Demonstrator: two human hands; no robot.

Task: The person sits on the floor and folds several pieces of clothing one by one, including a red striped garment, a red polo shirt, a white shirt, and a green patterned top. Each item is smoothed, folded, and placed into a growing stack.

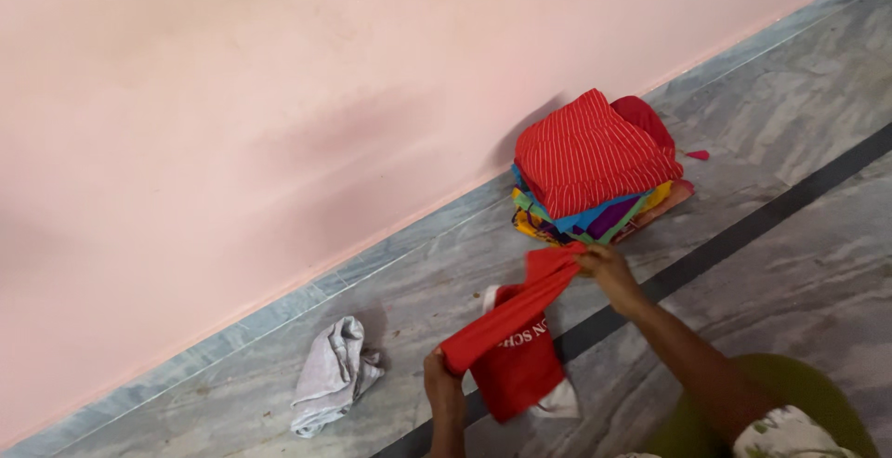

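Note:
I hold a red garment [509,328] with white lettering stretched between both hands above the floor. My left hand [442,386] grips its lower left end. My right hand [606,270] grips the upper right end, close to a stack of folded clothes [595,175]. The stack sits by the wall, with a red white-striped piece on top and yellow, blue, green and purple layers beneath. Part of the red garment hangs down and rests on the floor between my hands.
A crumpled light grey cloth [332,376] lies on the floor to the left. A pink wall [279,96] runs along the back. The grey marble floor [799,124] has a dark stripe [743,226]. A small pink scrap [697,154] lies right of the stack.

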